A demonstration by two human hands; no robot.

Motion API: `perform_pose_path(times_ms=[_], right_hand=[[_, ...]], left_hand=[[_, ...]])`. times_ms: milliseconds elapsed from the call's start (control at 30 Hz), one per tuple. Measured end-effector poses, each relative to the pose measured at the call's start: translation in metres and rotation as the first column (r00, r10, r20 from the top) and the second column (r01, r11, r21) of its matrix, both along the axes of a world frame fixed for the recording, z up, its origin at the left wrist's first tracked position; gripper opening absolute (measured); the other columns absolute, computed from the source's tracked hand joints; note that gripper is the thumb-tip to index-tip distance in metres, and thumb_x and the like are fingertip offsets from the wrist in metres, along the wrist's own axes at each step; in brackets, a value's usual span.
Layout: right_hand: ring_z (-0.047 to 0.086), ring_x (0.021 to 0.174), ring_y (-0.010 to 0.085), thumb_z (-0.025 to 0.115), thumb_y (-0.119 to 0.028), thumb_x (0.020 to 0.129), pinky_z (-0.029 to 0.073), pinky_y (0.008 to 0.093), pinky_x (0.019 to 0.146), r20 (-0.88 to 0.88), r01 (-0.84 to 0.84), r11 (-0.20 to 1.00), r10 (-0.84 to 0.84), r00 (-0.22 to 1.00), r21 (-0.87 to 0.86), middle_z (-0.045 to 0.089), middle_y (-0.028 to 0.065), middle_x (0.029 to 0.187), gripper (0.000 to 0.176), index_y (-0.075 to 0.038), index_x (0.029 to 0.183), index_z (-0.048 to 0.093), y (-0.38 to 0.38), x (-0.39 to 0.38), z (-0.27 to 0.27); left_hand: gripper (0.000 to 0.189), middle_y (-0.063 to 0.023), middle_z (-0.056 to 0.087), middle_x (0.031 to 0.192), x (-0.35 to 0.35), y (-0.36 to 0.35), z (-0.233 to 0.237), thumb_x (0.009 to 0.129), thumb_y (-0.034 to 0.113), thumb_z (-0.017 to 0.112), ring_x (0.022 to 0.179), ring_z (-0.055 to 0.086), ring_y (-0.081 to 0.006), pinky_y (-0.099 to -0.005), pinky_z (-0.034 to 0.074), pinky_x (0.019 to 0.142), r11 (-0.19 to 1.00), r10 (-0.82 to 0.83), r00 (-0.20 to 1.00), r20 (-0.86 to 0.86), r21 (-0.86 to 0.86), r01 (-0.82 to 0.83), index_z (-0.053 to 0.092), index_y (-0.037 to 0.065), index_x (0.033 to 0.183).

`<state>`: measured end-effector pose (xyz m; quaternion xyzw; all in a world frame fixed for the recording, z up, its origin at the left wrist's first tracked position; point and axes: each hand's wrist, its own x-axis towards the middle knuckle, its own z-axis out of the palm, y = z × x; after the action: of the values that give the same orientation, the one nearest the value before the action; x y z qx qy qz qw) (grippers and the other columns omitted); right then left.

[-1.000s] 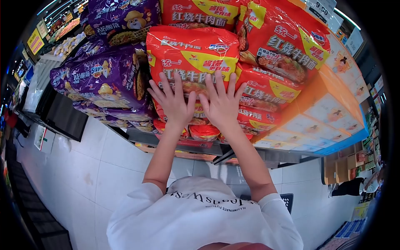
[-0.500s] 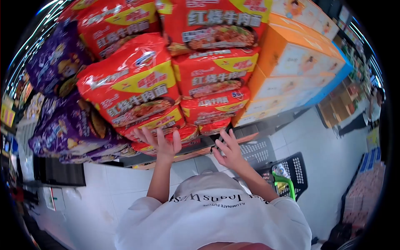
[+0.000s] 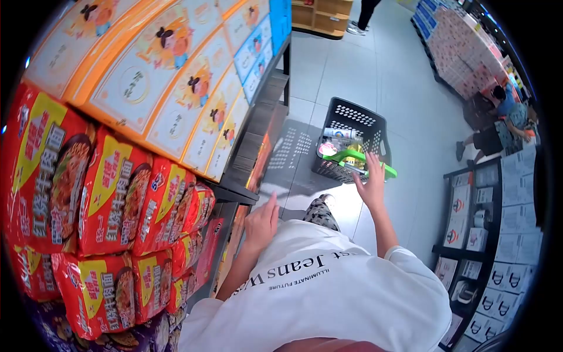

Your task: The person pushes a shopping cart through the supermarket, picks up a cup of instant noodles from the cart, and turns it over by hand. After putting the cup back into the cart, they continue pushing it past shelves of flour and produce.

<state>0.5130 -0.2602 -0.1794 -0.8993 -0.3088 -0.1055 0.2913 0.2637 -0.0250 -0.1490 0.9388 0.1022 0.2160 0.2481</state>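
My left hand (image 3: 261, 223) is held in front of my white shirt, beside the dark shelf edge, with its fingers extended and nothing in it. Out to the right, my right hand (image 3: 371, 180) has its fingers spread and is empty, close to the green handle (image 3: 389, 171) of a dark perforated basket (image 3: 382, 129). Whether it touches the handle is hard to tell. Inside the basket lie a white and blue cylinder (image 3: 340, 133) and other packages. Red noodle packs (image 3: 111, 188) are stacked at the left.
Orange and white boxes (image 3: 149, 64) fill the upper left on a dark shelf (image 3: 240, 167). A wooden stand (image 3: 319, 17) and a person's legs (image 3: 365, 14) are at the top. People crouch at the right, near shelves of boxed goods (image 3: 516, 217). Pale tiled floor (image 3: 316, 64) lies between.
The view has turned right, so the noodle packs now sit at the left and the basket is near the centre. My right hand has come close to the basket's handle.
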Motion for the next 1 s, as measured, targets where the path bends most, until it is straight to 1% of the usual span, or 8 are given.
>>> perform_pose_path(times_ms=[167,267,300,433,567,633,700,1000], right_hand=[[0.025,0.134,0.0357,0.073,-0.032,0.069,0.017,0.0576,0.107,-0.234,0.221,0.939,-0.285,0.929,-0.265,0.033,0.0175,0.142,0.082,-0.011,0.138,0.034,-0.06,0.038,-0.035],[0.029,0.133,0.0324,0.073,-0.032,0.068,0.02,0.058,0.106,-0.213,0.162,0.881,-0.28,0.936,-0.446,0.038,0.0169,0.138,0.081,-0.011,0.137,0.035,-0.067,0.062,-0.036],[0.044,0.123,0.0302,0.071,-0.033,0.067,0.022,0.0595,0.104,-0.182,0.189,0.898,-0.279,0.943,-0.398,0.053,0.0149,0.124,0.077,-0.013,0.134,0.038,-0.068,0.074,-0.046],[0.064,0.091,0.0296,0.065,-0.037,0.066,0.046,0.0435,0.089,-0.543,-0.109,0.819,-0.268,0.796,-0.564,0.067,0.0149,0.094,0.053,-0.01,0.112,0.06,-0.052,0.123,-0.028],[0.064,0.084,0.0328,0.064,-0.038,0.065,0.051,0.0405,0.077,-0.682,-0.354,0.832,-0.038,0.73,-0.426,0.067,0.0179,0.09,0.04,-0.01,0.093,0.069,-0.065,0.153,-0.065],[0.064,0.08,0.0331,0.068,-0.041,0.064,0.05,0.0405,0.075,-0.742,-0.396,0.857,0.023,0.67,-0.33,0.067,0.0174,0.087,0.045,-0.011,0.099,0.067,-0.068,0.157,-0.057],[0.064,0.081,0.0337,0.065,-0.041,0.063,0.05,0.0403,0.077,-0.756,-0.417,0.842,0.017,0.654,-0.342,0.067,0.0179,0.089,0.044,-0.013,0.097,0.069,-0.065,0.165,-0.05],[0.064,0.081,0.0301,0.072,-0.034,0.06,0.05,0.0357,0.076,-0.765,-0.414,0.908,0.218,0.606,-0.069,0.067,0.0176,0.087,0.054,-0.007,0.107,0.065,-0.072,0.203,-0.059]], left_hand=[[0.076,-0.0222,0.029,0.14,0.079,-0.014,0.011,0.08,0.024,0.064,0.119,0.04,-0.0406,-0.0511,0.032,0.098,0.991,-0.114,0.987,-0.113,-0.087,0.105,0.023,0.009,0.143],[0.077,-0.021,0.027,0.142,0.131,-0.038,0.012,0.078,0.028,0.065,0.128,0.03,-0.0401,-0.0643,0.02,0.101,0.984,-0.177,0.934,-0.311,-0.056,0.168,0.025,0.015,0.143],[0.078,-0.021,0.028,0.142,0.15,-0.047,0.01,0.078,0.029,0.065,0.129,0.029,-0.0406,-0.0651,0.018,0.101,0.98,-0.197,0.92,-0.339,-0.037,0.196,0.025,0.015,0.143],[0.077,-0.0196,0.03,0.143,0.232,-0.087,-0.001,0.076,0.038,0.066,0.133,0.023,-0.0433,-0.0653,0.009,0.103,0.961,-0.27,0.852,-0.449,-0.065,0.27,0.03,0.016,0.141],[0.064,-0.0166,0.052,0.125,0.317,-0.119,-0.051,0.078,0.051,0.059,0.124,0.04,-0.0365,-0.0712,0.008,0.099,0.959,-0.263,0.877,-0.403,-0.209,0.192,0.048,0.013,0.129],[0.064,-0.016,0.061,0.111,0.345,-0.127,-0.071,0.079,0.055,0.054,0.109,0.055,-0.0332,-0.0641,0.026,0.098,0.978,-0.209,0.828,-0.52,-0.129,0.165,0.049,0.013,0.127],[0.052,-0.0146,0.067,0.088,0.366,-0.134,-0.08,0.079,0.054,0.049,0.083,0.065,-0.0325,-0.0432,0.05,0.072,0.993,-0.116,0.691,-0.713,-0.072,0.093,0.065,0.013,0.107],[0.051,-0.0094,0.066,0.101,0.412,-0.125,-0.083,0.076,0.059,0.049,0.096,0.062,-0.027,-0.0395,0.048,0.081,0.974,-0.205,0.415,-0.886,-0.145,0.172,0.07,0.017,0.096]])
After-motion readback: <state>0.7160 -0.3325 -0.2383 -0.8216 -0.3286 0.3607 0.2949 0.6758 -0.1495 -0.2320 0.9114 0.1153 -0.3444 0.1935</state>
